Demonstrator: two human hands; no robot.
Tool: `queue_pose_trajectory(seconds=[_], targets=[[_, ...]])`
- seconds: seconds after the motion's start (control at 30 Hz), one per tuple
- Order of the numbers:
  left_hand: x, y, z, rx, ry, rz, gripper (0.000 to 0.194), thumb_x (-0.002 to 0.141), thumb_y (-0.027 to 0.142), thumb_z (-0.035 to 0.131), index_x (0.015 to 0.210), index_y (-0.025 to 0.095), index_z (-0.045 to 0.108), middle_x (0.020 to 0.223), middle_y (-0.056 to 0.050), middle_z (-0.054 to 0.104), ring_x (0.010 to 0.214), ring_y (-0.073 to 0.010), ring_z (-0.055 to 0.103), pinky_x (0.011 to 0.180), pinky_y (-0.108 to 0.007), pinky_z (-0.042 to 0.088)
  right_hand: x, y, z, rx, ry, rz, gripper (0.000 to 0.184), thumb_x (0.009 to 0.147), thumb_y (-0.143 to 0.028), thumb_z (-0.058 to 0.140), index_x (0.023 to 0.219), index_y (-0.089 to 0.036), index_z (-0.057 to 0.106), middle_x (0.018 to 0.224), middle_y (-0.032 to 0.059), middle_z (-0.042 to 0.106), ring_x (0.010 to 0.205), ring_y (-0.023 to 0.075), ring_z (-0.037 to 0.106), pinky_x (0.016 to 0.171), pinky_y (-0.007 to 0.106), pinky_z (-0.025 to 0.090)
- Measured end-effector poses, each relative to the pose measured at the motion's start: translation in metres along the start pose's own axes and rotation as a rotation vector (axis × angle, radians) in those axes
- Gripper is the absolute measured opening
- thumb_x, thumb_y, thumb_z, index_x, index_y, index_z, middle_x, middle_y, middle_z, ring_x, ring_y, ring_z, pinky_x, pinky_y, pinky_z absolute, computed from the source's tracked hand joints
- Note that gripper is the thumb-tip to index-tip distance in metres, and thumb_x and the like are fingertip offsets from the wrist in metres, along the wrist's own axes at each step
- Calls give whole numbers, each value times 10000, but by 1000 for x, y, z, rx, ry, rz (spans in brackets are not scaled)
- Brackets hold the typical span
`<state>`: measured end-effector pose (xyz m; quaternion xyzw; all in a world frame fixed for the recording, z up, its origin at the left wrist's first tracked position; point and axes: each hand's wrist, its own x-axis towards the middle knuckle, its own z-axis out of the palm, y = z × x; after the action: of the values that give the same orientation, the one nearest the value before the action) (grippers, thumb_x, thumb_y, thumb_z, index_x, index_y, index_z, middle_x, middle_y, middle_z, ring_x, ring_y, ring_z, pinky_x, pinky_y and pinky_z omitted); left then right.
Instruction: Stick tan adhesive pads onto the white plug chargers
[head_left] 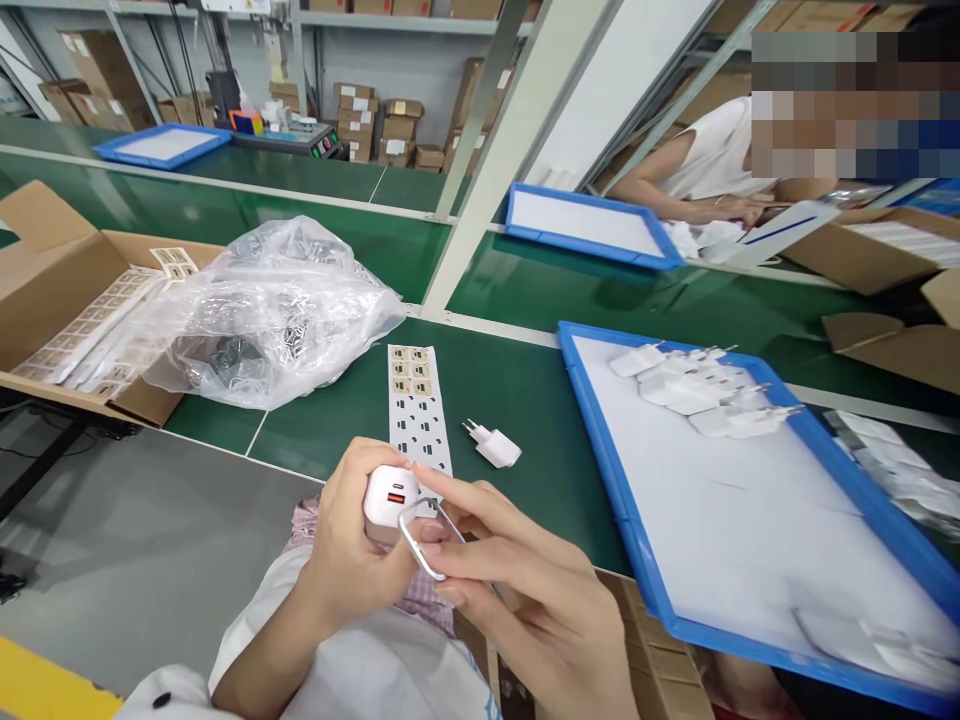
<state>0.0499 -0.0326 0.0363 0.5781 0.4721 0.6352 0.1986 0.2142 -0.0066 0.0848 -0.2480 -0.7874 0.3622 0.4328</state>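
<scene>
My left hand (334,560) is wrapped round a white USB charger (381,500), its port end with a small slot and an orange-lined USB port turned up toward me. Between the fingertips of my right hand (544,575) is a thin white, square-cornered ring (417,556), tilted and close beside the charger's port end. Whether the two touch, I cannot tell. Just beyond my hands lies a sticker sheet (417,420), with labels left on its far part. Another white charger with two pins (496,447) rests on the green table (337,430) to the right.
At right, a blue-rimmed tray (622,500) holds several white plug chargers (694,385). A clear plastic bag (292,300) and an open carton (52,250) of sheets are at left. A pale post (495,150) rises beyond. Across the bench, a person (705,160) works near another tray (585,225).
</scene>
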Motion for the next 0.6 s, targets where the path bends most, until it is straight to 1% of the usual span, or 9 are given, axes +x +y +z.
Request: queue_pose_trajectory(seconds=[0.1, 0.17, 0.27, 0.33, 0.4, 0.47, 0.6], targets=[[2, 1, -3, -11, -109, 69, 337, 1006, 438, 608, 1272, 247, 530, 1021, -70, 591, 849, -216, 618, 692, -319, 526, -3, 5, 2, -90, 71, -22, 217, 989, -91, 683, 1020, -295, 751, 1377, 90, 759, 917, 232, 715, 747, 418, 643], [3, 1, -4, -37, -188, 107, 357, 1034, 472, 535, 1308, 243, 517, 1038, -87, 579, 859, -230, 607, 708, -346, 533, -2, 8, 4, -122, 101, -56, 232, 978, -83, 683, 1020, -303, 745, 1348, 84, 770, 955, 252, 706, 749, 440, 634], [0, 0, -4, -129, -253, 91, 405, 1074, 528, 422, 1373, 260, 473, 1099, -114, 577, 944, -263, 639, 767, -393, 565, -1, 13, 8, -136, 142, -122, 239, 953, -89, 721, 1054, -306, 720, 1252, 74, 787, 1008, 260, 699, 815, 457, 631], [-4, -2, -2, -207, -242, 80, 419, 1088, 536, 384, 1433, 297, 398, 1162, -126, 588, 1044, -285, 667, 837, -434, 588, -3, 16, 14, -111, 173, -128, 307, 928, -91, 754, 1129, -315, 692, 1190, 67, 782, 1039, 264, 696, 877, 472, 626], [-8, -4, 0, -257, -219, 86, 418, 1094, 525, 375, 1460, 326, 341, 1196, -130, 602, 1091, -291, 684, 889, -476, 598, -5, 19, 19, -62, 187, -101, 383, 916, -86, 762, 1201, -322, 664, 1168, 62, 771, 1064, 267, 698, 915, 478, 620], [-11, -6, 2, -270, -203, 91, 414, 1091, 518, 389, 1457, 331, 338, 1188, -129, 617, 1060, -284, 696, 887, -488, 604, -8, 20, 24, -12, 189, -81, 422, 921, -71, 747, 1247, -320, 650, 1165, 59, 766, 1069, 256, 701, 922, 454, 619], [-16, -10, 7, -304, -144, 108, 409, 1085, 501, 428, 1456, 337, 374, 1160, -120, 639, 1014, -266, 700, 858, -458, 603, -10, 17, 28, 18, 201, -81, 449, 919, -61, 749, 1284, -303, 648, 1164, 45, 765, 1073, 224, 692, 960, 402, 609]])
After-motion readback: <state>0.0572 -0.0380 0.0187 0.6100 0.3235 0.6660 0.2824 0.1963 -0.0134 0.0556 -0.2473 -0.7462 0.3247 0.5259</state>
